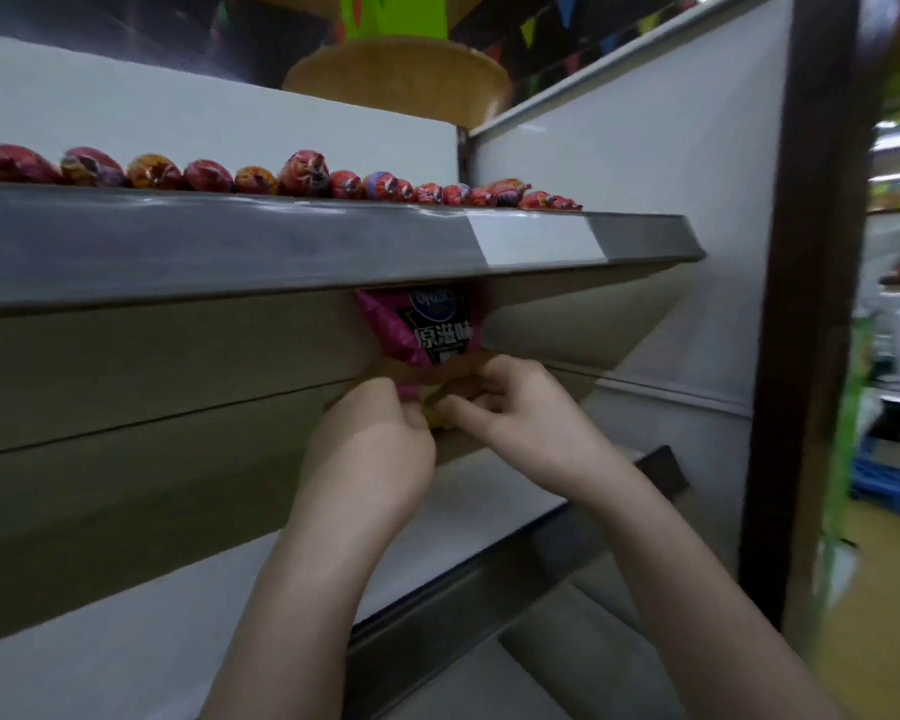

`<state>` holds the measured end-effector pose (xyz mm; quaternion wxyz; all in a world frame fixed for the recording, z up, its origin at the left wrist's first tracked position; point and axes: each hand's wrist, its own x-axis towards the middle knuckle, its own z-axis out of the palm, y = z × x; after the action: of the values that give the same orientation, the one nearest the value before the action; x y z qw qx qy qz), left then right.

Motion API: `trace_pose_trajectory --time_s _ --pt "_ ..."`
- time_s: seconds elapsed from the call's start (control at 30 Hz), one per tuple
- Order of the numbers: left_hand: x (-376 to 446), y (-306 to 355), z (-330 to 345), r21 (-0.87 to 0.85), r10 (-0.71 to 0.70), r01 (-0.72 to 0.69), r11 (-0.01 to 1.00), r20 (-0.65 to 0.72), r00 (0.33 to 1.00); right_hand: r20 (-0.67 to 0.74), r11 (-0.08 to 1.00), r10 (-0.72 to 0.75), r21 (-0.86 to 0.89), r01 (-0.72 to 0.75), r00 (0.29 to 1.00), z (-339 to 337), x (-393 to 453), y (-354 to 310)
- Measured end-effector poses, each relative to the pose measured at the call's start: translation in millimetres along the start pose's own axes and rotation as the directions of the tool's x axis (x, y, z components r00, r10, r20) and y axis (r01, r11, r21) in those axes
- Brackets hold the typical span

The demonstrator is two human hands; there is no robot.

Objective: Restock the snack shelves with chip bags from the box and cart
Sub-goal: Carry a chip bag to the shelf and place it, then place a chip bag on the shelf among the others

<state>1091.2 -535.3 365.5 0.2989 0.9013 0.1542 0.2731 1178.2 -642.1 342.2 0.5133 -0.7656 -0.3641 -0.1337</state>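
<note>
A pink and black chip bag (427, 330) stands up on the middle shelf (494, 480), far back by the wall, and its top is hidden behind the front edge of the shelf above. It has white writing on its front. Both hands hold it at the bottom. The left hand (370, 439) has its fingers curled in and pinches the pink bottom corner of the bag. The right hand (515, 407) is just beside it — its fingers are bent and they grip the bottom edge too, with the thumb pointing at the left hand. The two hands almost touch. Above them is the top shelf (281, 246), with a grey front strip and a white label (536, 239) on it. A long row of red and purple snack bags (302, 174) sits on that top shelf — only their tops peek over the edge. A dark post (806, 304) stands at the right end of the shelves.
</note>
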Motion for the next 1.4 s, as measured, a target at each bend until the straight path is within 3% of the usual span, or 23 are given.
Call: trace_pose_trajectory --time_s 0.07,0.2,0.27,0.47,0.7,0.87,1.0,1.17,1.3,1.4 --pt "-8.5 -10.0 -0.8 -0.229 0.106 -0.122 0.966 -0.081 0.991 -0.074 1.0 -0.01 -0.006 0.009 0.997 1.5 -18.3 -12.9" --pt "-53.0 -21.0 -8.3 -0.614 0.323 -0.249 0.749 0.011 0.946 -0.281 0.999 0.04 -0.015 -0.046 0.959 2.3 -85.9 -48.7" --pt "-79.8 -25.6 -11.9 -0.68 0.456 -0.278 0.678 0.093 0.885 -0.42 0.993 0.084 -0.038 -0.11 0.904 6.6 -128.1 -68.6" --pt "-147.9 -16.8 -30.2 -0.836 0.617 -0.209 0.508 0.184 0.765 -0.598 0.94 0.174 -0.137 -0.314 0.783 0.7 -214.2 -142.1" --pt "-258.8 12.2 -80.5 -0.955 0.772 -0.088 0.284 0.173 0.611 -0.787 0.851 0.139 -0.216 -0.479 0.601 -5.3 -327.0 -250.7" --pt "-330.5 18.0 -107.5 -0.966 0.811 -0.034 0.256 0.195 0.551 -0.896 0.783 0.136 -0.164 -0.599 0.424 5.3 -387.4 -301.7" --pt "-381.2 8.9 -135.5 -0.974 0.83 0.023 0.226 0.205 0.518 -0.951 0.792 0.124 -0.077 -0.606 0.283 23.0 -412.3 -339.1" --pt "-404.2 -12.1 -174.6 -0.984 0.856 0.006 0.178 0.158 0.492 -0.975 0.758 0.057 -0.099 -0.644 0.217 62.8 -422.1 -382.5" --pt "-415.7 -30.6 -207.0 -0.985 0.895 0.034 0.17 0.169 0.412 -0.985 0.715 0.005 -0.116 -0.689 0.171 99.0 -436.7 -417.0" --pt "-431.3 -52.2 -226.2 -0.979 0.928 0.068 0.193 0.204 0.311 -0.991 0.649 -0.017 -0.113 -0.752 0.134 127.3 -457.5 -441.7"
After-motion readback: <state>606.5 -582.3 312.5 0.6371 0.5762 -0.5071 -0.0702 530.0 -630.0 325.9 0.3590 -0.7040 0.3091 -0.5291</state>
